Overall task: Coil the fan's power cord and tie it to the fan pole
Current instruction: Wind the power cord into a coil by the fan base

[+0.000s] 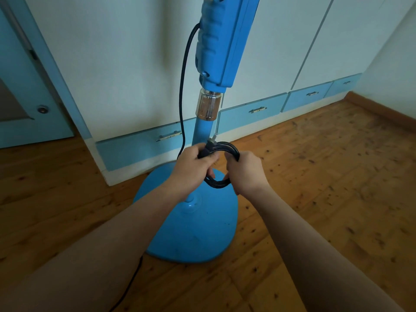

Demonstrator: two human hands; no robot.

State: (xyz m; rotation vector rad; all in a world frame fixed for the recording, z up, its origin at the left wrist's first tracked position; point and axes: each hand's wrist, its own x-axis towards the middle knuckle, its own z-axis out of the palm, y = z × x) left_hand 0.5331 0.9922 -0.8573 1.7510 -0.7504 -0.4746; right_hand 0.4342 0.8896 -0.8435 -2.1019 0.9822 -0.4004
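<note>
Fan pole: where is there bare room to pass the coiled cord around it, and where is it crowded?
Bare pole shows between the chrome collar and the hands. Open floor lies right of the base. It is crowded on the left, where the hanging cord runs close, and low down, where left hand and right hand grip the coil.

The black rubber power cord (221, 164) is wound into a small round coil, just before the upright blue metal fan pole (202, 131).

Fan head cut off by the top edge above the blue control box (221, 39). Lower pole (201, 134) hidden behind left hand (191, 168) and coiled cord (221, 165). Near the bottom edge, loose cord (129, 287) disappears under the left forearm.
</note>
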